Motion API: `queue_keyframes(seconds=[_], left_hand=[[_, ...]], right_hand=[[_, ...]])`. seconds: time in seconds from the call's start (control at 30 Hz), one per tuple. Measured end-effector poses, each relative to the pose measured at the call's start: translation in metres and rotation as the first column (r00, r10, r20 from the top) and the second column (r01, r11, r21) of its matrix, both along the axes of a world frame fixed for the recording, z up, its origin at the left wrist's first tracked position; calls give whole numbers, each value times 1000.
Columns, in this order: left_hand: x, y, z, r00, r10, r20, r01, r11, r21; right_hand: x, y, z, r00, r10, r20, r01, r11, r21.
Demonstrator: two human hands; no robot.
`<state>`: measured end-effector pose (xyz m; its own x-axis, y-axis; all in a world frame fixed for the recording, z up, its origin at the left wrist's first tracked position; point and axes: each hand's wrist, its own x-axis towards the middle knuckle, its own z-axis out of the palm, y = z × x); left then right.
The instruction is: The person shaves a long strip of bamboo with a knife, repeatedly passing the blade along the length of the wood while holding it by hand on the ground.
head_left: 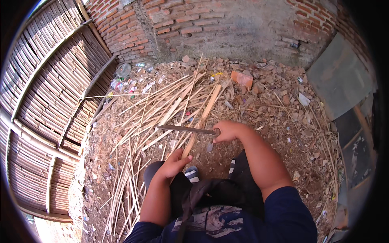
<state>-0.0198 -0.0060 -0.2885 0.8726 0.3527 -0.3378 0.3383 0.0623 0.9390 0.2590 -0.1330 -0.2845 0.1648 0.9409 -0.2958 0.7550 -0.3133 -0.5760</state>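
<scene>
My left hand (175,164) is closed around the near end of a bamboo slat (207,108), which slants up and away to the right. In my right hand (230,132) is the handle of a long, dark-bladed machete (185,129). Its blade points left and lies across the slat in this view; whether the two touch I cannot tell. Beyond and left of my hands, many split bamboo strips (170,101) lie in a loose heap on the ground.
A bamboo-slat wall (48,81) rises on the left, a worn brick wall (194,26) at the back. Grey sheets (342,77) lean at the right. Rubble covers the ground, with an orange brick piece (242,78) and plastic litter (123,71). My feet (192,174) are close below the slat.
</scene>
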Motion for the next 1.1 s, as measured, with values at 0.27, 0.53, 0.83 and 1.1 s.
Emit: queue_keyframes(seconds=[0.27,0.53,0.83,1.1], left_hand=[[-1,3,-1,1000,-3,-9,3,1000,2],[2,-3,9,999,15,-34,-15,1000,-4],[1,-2,5,1000,16,-16,-16,1000,-22],[0,1,-2,1000,9,-28,-8,1000,17]], right_hand=[[3,-7,19,980,-189,-69,186,981,-55],[4,0,-9,996,-56,73,51,996,67],[-4,-2,8,997,-39,73,37,999,22],[-3,-3,4,995,-33,98,26,997,77]])
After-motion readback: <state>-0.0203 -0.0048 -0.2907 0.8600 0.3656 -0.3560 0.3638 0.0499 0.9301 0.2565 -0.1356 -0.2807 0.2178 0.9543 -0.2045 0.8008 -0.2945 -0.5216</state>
